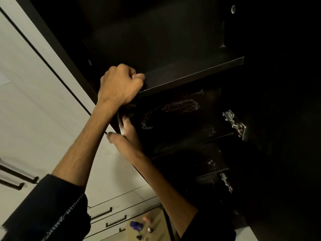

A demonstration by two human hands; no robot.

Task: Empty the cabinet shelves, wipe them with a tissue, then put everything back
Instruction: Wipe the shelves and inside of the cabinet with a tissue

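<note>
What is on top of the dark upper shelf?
Nothing shows on the dark upper shelf; the left hand curls over its front left corner. The low camera angle and darkness hide its top surface further back.

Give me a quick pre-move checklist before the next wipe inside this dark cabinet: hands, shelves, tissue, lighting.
1. Left hand steadied: ok. It is fisted at the front left corner of the upper shelf.
2. Right hand placed: ok. It lies against the cabinet's left side wall below that shelf, fingers straight.
3. Tissue in hand: cannot tell. Something pale shows beside the right hand's fingers, but it is too dim to name.
4. Shelves emptied: ok for the visible parts; nothing shows on them, though the depths are dark.
5. Wiping finished: not ok. Pale smears show on the back panel.
6. Door hinge clear of hands: ok.
</note>
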